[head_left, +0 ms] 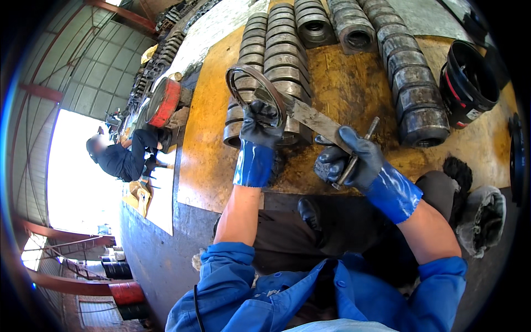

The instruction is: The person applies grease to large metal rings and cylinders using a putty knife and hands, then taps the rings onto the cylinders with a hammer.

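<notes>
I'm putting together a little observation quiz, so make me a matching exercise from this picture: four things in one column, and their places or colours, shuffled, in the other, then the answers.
Column one
1. Metal ring
2. Flat metal strip
3. Bucket
4. Cylindrical metal parts

Column two
A. In rows on the yellow-brown board
B. Held in the gloved right hand
C. Black with a red stripe
D. Held in the gloved left hand

Right pairs: 1-D, 2-B, 3-C, 4-A
</notes>
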{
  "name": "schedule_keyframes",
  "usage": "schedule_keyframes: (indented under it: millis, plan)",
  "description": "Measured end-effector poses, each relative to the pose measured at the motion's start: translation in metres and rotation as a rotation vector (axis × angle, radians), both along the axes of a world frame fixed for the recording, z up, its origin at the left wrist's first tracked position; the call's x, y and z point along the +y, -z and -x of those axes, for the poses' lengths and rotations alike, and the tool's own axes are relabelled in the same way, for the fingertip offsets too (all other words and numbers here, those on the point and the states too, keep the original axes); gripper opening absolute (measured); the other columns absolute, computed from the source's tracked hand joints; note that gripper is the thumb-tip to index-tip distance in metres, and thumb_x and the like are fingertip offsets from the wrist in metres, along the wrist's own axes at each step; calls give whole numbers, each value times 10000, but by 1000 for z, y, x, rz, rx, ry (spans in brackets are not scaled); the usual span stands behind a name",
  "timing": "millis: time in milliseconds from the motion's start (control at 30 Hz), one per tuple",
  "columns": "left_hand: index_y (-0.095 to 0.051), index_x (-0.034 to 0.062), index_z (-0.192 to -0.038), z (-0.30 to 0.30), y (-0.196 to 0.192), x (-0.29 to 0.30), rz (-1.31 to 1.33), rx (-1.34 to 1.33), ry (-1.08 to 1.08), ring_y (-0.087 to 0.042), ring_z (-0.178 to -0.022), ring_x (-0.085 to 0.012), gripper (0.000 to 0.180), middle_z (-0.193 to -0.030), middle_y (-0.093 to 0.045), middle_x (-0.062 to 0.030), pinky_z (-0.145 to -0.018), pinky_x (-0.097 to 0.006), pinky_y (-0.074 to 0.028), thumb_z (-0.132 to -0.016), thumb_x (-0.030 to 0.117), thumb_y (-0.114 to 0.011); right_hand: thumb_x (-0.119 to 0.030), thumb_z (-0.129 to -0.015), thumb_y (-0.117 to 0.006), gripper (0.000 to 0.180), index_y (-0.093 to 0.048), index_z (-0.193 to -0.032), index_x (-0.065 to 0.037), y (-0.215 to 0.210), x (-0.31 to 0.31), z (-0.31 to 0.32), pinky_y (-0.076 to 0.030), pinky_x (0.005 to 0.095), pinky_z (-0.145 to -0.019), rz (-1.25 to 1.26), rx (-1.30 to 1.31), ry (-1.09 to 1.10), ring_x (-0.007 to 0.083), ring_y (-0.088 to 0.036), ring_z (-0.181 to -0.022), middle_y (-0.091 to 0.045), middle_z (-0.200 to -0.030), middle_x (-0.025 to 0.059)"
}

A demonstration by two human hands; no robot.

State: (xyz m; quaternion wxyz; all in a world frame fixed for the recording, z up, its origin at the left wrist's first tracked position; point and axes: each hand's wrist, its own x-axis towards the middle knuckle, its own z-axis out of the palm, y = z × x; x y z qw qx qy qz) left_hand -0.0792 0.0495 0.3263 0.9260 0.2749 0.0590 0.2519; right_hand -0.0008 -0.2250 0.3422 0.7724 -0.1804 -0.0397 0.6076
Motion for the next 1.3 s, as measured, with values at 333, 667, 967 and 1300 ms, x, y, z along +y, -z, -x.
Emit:
schedule_keyframes:
  millis: [333,667,967,1300]
  plan:
    - [-609,26,-991,20,7,25,-374,122,2,-606,-997,-347,361,-942,-631,-128,-952,-520,-469,-904,375,-583,-427,-903,-576,561,-531,-1098,97,-8,-29,-17,-454,277,-472,90,-94,7,212,-577,-541,-638,-740,162]
    - [-601,-18,-1059,40,-21,11,-1454,281,95,-610,-1032,-332,421,-1057,-645,-163,-933,-440,-485,-909,374,-567,-336,-972,-455,475,-526,-1224,60,6,-61,-34,-517,215,-456,212,-304,-66,112,-637,-586,-668,-913,131]
    - [-631,72,-1093,30,-40,-26,-2276,317,67,-621,-1010,-311,311,-1059,-667,-125,-874,-377,-490,-860,275,-594,-453,-907,-535,501,-601,-1166,-29,20,-56,-26,-474,235,-427,398,-457,-11,113,-603,-547,-664,-793,84]
    - [-660,164,-1058,23,-17,-44,-2519,795,90,-615,-940,-366,226,-987,-660,-163,-825,-432,-483,-864,242,-574,-442,-903,-557,608,-511,-1265,44,23,-56,-32,-516,223,-480,373,-505,-37,142,-669,-695,-663,-960,143]
